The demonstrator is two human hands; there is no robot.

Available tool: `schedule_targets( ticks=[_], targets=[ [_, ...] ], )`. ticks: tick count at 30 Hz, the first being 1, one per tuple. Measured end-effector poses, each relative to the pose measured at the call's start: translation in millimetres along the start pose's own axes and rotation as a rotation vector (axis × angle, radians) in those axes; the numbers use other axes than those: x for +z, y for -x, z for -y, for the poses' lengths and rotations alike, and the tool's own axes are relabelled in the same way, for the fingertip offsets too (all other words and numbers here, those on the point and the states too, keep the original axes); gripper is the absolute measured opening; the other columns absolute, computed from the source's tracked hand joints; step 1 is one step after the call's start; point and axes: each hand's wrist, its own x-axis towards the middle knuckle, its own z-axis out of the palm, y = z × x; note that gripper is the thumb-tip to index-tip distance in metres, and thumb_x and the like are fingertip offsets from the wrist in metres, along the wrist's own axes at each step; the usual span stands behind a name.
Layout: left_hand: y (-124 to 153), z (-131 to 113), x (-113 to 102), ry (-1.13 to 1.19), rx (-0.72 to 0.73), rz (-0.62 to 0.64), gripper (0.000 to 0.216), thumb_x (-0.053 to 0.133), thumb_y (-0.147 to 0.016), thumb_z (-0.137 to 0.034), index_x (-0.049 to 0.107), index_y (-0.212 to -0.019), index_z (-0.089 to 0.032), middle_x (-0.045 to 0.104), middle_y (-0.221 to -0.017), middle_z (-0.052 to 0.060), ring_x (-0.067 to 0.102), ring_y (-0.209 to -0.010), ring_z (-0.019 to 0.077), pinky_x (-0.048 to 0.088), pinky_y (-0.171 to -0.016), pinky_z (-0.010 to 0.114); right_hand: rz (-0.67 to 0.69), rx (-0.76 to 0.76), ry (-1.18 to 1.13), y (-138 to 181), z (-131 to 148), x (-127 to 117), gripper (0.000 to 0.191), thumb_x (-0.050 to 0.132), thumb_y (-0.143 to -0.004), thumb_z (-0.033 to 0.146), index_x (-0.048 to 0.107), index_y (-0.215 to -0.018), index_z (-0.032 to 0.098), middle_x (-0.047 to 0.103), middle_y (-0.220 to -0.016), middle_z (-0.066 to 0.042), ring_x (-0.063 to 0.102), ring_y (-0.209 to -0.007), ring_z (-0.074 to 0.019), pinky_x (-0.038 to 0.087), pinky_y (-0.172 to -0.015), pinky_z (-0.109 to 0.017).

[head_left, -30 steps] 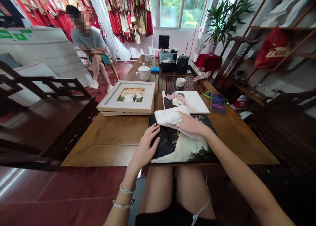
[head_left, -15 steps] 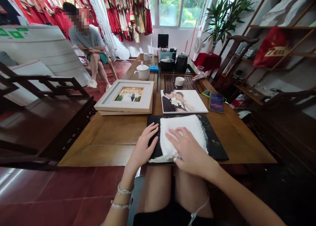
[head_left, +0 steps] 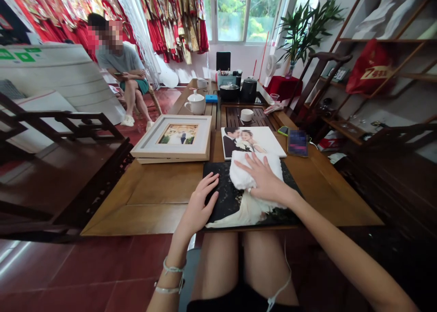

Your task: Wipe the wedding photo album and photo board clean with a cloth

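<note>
A dark photo panel (head_left: 221,190) lies at the table's near edge, with a pale wedding dress in its lower part. On its upper right rests a folded white towel (head_left: 239,176), overlapping the near edge of the couple's photo behind. My right hand (head_left: 264,178) presses flat on the towel, fingers spread; its underside is hidden. With fingers stretched out, my left hand (head_left: 202,202) rests at the left edge of the dark panel. The white-edged couple's photo (head_left: 269,141) lies just beyond the panel.
Left of the panel, framed pictures (head_left: 143,144) are stacked on the wooden table (head_left: 150,184). A lidded white mug (head_left: 196,103), a small white cup (head_left: 246,115) and a black kettle (head_left: 249,90) stand farther back. A phone (head_left: 298,143) is at right. Another person (head_left: 124,59) sits at left.
My right hand and the towel have moved away from me, up the panel, uncovering the pale dress and dark surface. The left hand keeps its place.
</note>
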Motion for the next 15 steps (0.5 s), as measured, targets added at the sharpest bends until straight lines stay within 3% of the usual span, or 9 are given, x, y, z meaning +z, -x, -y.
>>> schedule_targets(
  ticks=[3,6,15],
  targets=[
    [-0.1,0.5,0.3,0.008,0.006,-0.003,0.035,0.048,-0.095,-0.026,0.060,-0.127,-0.021,0.053,-0.143,0.010,0.039,-0.141,0.0237,0.031,-0.117,0.051,0.012,-0.003,0.004,-24.0,-10.9,-7.9,0.077,0.057,-0.080,0.023,0.029,-0.152,0.025,0.017,-0.161,-0.016,0.004,-0.148,-0.0355,0.003,-0.114,-0.064],
    [-0.2,0.8,0.6,0.010,0.007,-0.011,0.035,0.048,-0.095,-0.027,0.060,-0.127,-0.021,0.054,-0.143,0.010,0.039,-0.141,0.0240,0.032,-0.117,0.051,0.010,-0.052,0.022,-24.6,0.8,-7.6,0.075,0.057,-0.081,0.026,0.031,-0.151,0.022,0.020,-0.160,-0.015,0.008,-0.148,-0.0348,0.002,-0.114,-0.063],
    [0.1,-0.8,-0.5,0.020,0.010,-0.006,0.037,0.046,-0.095,-0.024,0.059,-0.130,-0.020,0.053,-0.144,0.010,0.039,-0.141,0.0240,0.033,-0.116,0.051,0.095,-0.292,0.047,82.6,67.3,14.9,0.100,0.058,-0.063,0.022,0.019,-0.154,0.015,0.006,-0.162,-0.017,-0.007,-0.147,-0.0382,-0.008,-0.111,-0.067]
  ],
)
